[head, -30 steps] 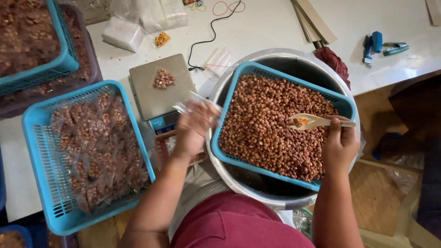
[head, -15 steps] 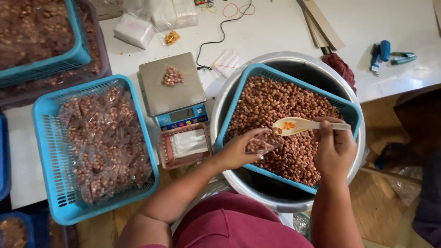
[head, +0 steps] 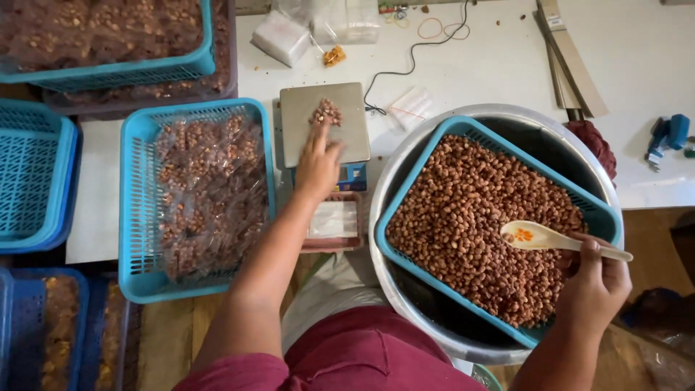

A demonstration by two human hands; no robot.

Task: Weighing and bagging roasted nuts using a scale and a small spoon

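My left hand (head: 318,165) reaches over a small digital scale (head: 325,122), fingertips touching a little pile of brown nuts (head: 326,111) on its steel plate. Whether the fingers hold anything I cannot tell. My right hand (head: 595,284) grips a pale plastic spoon (head: 539,237) with an orange mark in its bowl. The spoon hovers over a blue basket (head: 455,129) heaped with brown coated nuts (head: 478,217). That basket rests in a large metal basin (head: 405,145).
A blue basket (head: 137,210) of bagged nuts lies left of the scale. More blue baskets (head: 36,181) stand at far left and top left. Clear bags (head: 318,22), a black cord (head: 413,54), cardboard strips (head: 568,65) and a blue stapler-like tool (head: 670,134) lie on the white table.
My left hand left the nut basket and moved up to the scale, onto the small pile. My right hand with the spoon stayed over the basket's right side.
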